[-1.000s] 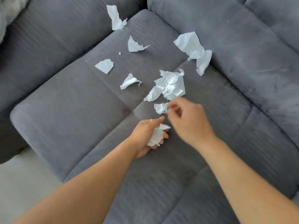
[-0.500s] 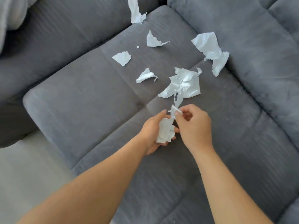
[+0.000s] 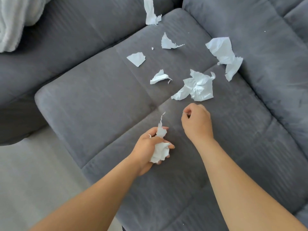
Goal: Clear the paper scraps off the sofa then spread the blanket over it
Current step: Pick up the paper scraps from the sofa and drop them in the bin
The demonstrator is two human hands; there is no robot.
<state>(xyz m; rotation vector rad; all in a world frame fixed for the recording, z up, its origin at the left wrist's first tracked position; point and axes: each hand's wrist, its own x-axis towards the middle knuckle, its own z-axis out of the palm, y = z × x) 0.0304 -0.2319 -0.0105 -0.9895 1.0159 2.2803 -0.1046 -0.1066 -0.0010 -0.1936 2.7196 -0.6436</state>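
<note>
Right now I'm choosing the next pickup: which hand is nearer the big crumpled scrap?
Right. The right hand sits just below the big crumpled scrap; the left hand, full of paper, is farther down-left.

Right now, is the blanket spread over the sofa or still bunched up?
Bunched up. The white blanket sits heaped at the sofa's far left corner, partly out of frame, and the seat is bare except for paper scraps.

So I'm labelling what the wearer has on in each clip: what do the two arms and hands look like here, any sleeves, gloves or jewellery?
Both forearms are bare for all that shows of them: no sleeves, gloves or watch. The left hand has what looks like a thin, pale ring on a finger. The right hand shows a small pale glint at a fingertip; whether it is a ring is too small to tell.
</note>
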